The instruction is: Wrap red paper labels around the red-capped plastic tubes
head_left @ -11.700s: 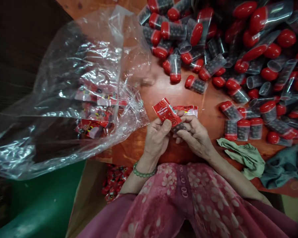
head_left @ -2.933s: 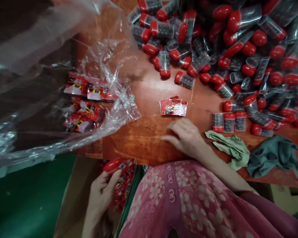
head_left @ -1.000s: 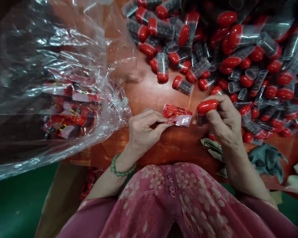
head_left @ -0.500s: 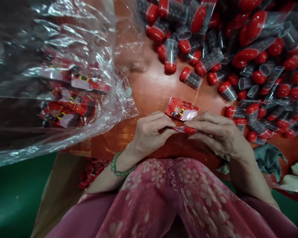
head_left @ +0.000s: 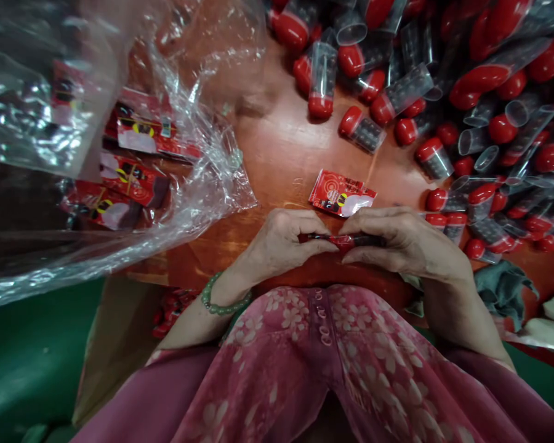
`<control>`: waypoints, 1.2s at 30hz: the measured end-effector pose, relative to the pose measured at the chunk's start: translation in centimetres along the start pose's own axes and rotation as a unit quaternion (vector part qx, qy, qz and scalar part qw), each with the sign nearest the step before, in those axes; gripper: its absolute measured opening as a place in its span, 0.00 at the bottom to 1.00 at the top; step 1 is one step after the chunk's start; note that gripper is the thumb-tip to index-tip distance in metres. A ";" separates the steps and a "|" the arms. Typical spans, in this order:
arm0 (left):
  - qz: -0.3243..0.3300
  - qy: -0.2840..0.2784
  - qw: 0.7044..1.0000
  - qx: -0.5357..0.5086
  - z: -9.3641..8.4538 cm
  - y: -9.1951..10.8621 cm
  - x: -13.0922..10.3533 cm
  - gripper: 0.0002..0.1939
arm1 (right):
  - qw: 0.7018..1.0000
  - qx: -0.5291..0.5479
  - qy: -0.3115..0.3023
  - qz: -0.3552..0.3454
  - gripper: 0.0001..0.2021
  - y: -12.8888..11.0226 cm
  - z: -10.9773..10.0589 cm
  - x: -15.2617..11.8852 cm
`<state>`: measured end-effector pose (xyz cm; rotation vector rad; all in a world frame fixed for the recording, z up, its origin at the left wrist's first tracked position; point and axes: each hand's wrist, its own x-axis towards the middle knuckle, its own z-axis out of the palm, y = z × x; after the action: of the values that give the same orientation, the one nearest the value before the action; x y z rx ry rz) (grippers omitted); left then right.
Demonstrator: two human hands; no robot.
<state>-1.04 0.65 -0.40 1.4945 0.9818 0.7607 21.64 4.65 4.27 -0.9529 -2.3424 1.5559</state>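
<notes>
My left hand (head_left: 293,241) and my right hand (head_left: 392,240) meet near the table's front edge, pinching a red-and-dark printed packet (head_left: 344,240) between thumbs and fingers. It is turned nearly edge-on, so its printed face is hardly seen. Fingers cover both of its ends. Just beyond my fingertips lies a flat red packet (head_left: 343,194) with a white shape and yellow marks on it. A green bead bracelet (head_left: 226,307) circles my left wrist.
Clear tubes with red rounded ends (head_left: 362,129) are heaped across the far right. At left, a crinkled clear plastic bag (head_left: 203,178) covers several red packets (head_left: 133,178). A grey-green cloth (head_left: 503,292) lies at right. Below the table's left edge, a cardboard box (head_left: 115,344) stands near red items.
The held piece has turned and now shows a longer dark strip between my hands. My left fingertips have moved slightly right. The camera view has shifted a little.
</notes>
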 end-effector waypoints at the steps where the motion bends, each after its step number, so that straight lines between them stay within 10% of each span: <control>1: -0.026 -0.008 0.999 -0.031 -0.4 0.1 0.1 0.07 | 0.999 0.027 0.018 0.013 0.09 0.0 0.1 0.0; 7: -0.173 0.044 0.930 -0.321 -0.1 0.1 -0.4 0.30 | 0.952 0.226 0.164 0.129 0.13 0.3 1.9 0.1; 17: -0.202 0.235 0.842 -0.441 5.2 -0.3 -0.2 0.17 | 0.911 0.137 0.374 0.104 0.09 0.3 6.4 2.0; 21: -0.199 0.277 0.822 -0.455 4.8 -0.2 -0.1 0.17 | 0.912 0.206 0.338 0.108 0.10 -0.1 6.9 1.5; 26: -0.199 0.271 0.834 -0.437 4.7 -0.4 -0.2 0.16 | 0.927 0.270 0.240 0.099 0.17 -0.1 7.1 -0.3; 36: -0.191 0.263 0.868 -0.375 4.7 -0.9 0.5 0.13 | 0.901 0.200 0.370 0.106 0.14 0.8 8.7 0.4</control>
<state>3.16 -0.96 -2.00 0.3922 1.1469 1.1152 17.55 -1.56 -0.32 -1.4000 -1.3756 1.3268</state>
